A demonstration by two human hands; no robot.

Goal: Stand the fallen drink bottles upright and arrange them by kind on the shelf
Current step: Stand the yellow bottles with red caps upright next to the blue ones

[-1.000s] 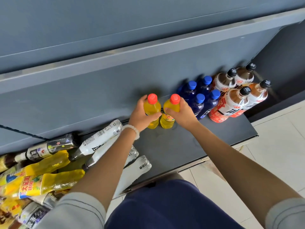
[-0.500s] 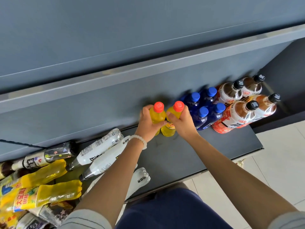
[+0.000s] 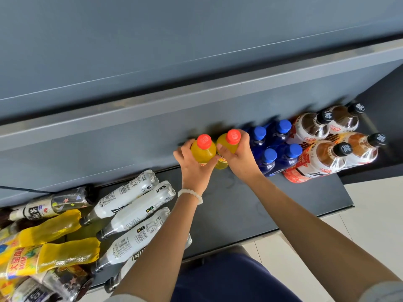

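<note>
Two orange drink bottles with red caps stand upright against the back of the dark shelf (image 3: 283,205). My left hand (image 3: 194,164) grips the left orange bottle (image 3: 202,149); my right hand (image 3: 242,158) grips the right orange bottle (image 3: 229,141). To their right stand several blue bottles (image 3: 270,158) and several brown tea bottles with black caps (image 3: 322,158), all upright. At the left lie fallen white bottles (image 3: 135,210), yellow bottles (image 3: 54,256) and a dark tea bottle (image 3: 54,203).
An upper shelf board (image 3: 196,101) overhangs the bottles. The shelf's front edge runs from lower left to right, with pale floor tiles (image 3: 370,214) beyond it. My legs in dark blue (image 3: 229,277) are just in front of the shelf.
Both hands have pushed the two orange bottles back toward the shelf's rear wall, beside the blue bottles. My view has shifted slightly.
</note>
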